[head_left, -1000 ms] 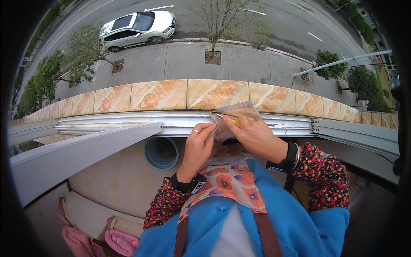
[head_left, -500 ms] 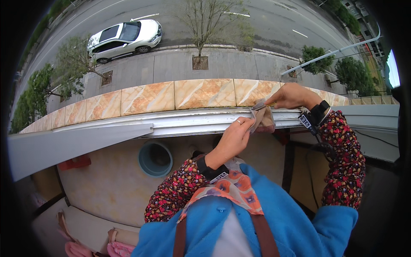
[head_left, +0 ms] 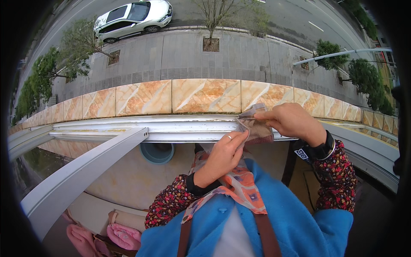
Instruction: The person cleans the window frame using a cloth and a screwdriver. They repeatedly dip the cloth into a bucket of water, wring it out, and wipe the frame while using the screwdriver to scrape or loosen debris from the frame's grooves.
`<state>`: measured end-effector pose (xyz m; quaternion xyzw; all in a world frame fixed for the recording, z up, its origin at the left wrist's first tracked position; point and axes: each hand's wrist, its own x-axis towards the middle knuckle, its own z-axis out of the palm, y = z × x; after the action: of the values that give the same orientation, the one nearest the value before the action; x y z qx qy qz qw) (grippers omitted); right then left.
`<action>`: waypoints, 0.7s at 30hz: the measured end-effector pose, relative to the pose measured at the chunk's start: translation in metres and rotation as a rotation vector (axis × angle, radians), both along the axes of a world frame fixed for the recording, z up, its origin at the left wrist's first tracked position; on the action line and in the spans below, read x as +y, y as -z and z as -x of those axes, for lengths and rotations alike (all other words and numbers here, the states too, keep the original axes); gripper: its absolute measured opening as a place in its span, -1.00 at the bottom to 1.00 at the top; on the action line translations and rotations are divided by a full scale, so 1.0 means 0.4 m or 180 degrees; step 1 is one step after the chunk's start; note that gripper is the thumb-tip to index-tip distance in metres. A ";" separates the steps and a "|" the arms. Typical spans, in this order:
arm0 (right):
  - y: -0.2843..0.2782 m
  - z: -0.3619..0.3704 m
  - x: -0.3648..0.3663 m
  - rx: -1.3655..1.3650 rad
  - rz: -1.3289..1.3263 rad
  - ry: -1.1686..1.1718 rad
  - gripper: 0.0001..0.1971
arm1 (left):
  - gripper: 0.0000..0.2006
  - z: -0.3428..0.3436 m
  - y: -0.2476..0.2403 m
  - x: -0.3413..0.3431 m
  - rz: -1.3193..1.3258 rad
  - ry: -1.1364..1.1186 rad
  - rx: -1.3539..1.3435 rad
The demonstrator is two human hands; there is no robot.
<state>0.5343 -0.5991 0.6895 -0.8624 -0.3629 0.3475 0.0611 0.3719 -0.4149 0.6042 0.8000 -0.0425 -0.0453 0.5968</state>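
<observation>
A worn brownish-grey cloth (head_left: pixel 260 129) lies bunched over the white window track (head_left: pixel 188 126). My right hand (head_left: pixel 296 123) pinches its upper part, fingers pointing left. At those fingertips a thin grey, pointed piece (head_left: pixel 247 113) sticks out; I cannot make out whether it is a tool or a fold. My left hand (head_left: pixel 223 156), with a ring on one finger, closes on the cloth's lower left edge, at the inner side of the track. Scuffs and worn patches mark the track's white surface.
Marbled tiles (head_left: pixel 205 97) form the outer sill, with pavement and a white car (head_left: pixel 133 18) far below. A window sash frame (head_left: pixel 85 182) juts inward on the left. Indoors stand a blue bucket (head_left: pixel 157 155) and pink padded fabric (head_left: pixel 123 234).
My view has tilted and shifted, so the sash frame now looks steeper and the bucket is partly covered by the track. Both hands stay on the cloth.
</observation>
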 end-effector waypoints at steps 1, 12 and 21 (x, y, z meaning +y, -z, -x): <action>-0.002 0.006 -0.011 -0.0117 -0.0199 -0.0052 -0.62 | -0.59 -0.005 0.003 -0.011 0.0006 0.0022 -0.0007; 0.149 0.145 0.053 -0.0814 -0.1532 0.0389 -0.64 | -0.77 0.026 -0.028 0.125 -0.0486 -0.0774 0.0350; -0.030 0.337 -0.287 -0.0203 -0.1632 0.2369 -0.32 | -0.76 0.053 -0.082 -0.070 0.1364 0.1939 0.0105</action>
<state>0.3995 -0.7138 0.7014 -0.9015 -0.1042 0.1741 0.3823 0.3508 -0.4428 0.6369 0.6068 -0.2774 -0.2238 0.7105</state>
